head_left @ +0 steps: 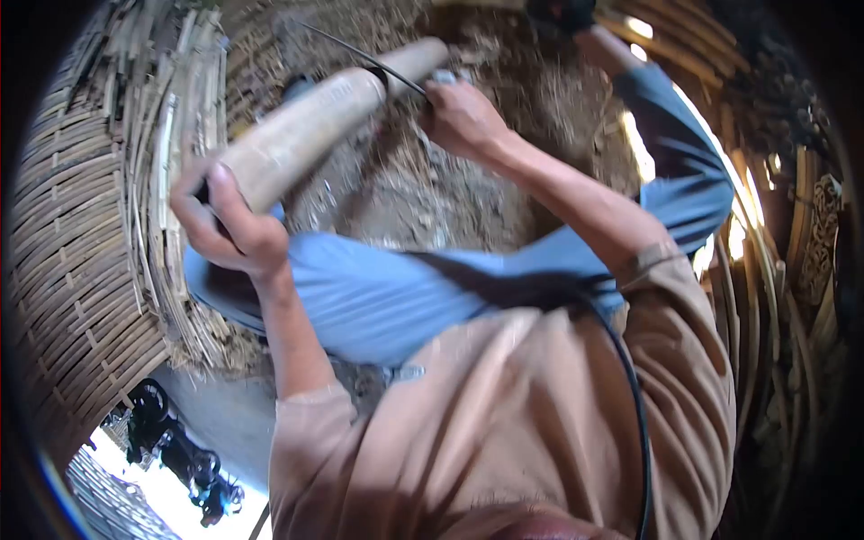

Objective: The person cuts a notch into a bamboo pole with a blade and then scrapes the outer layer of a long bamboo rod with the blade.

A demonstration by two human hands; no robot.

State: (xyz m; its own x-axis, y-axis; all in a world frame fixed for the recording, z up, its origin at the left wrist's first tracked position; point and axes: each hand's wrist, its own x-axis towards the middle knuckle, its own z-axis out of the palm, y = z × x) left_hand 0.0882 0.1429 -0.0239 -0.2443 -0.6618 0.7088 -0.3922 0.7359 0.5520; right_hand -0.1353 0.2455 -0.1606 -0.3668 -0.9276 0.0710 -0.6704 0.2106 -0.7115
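My left hand [236,220] grips the near end of a thick pale bamboo pole [301,133], with the thumb on top and the fingers at its cut, hollow end. The pole slants up to the right above my bent leg, and a dark ring shows around it near its far part. In my right hand [465,117] is a knife, its long, thin dark blade [360,56] seen nearly edge-on. The blade lies across the pole near the dark ring; whether it touches cannot be made out. My fingers hide the handle.
Bare ground [423,198] strewn with shavings lies beneath. A woven bamboo panel [72,252] and a pile of split strips [175,153] are on the left. Bamboo poles [751,225] stand at right. A motorcycle [184,454] is at lower left. A dark cable [634,396] runs down my shirt.
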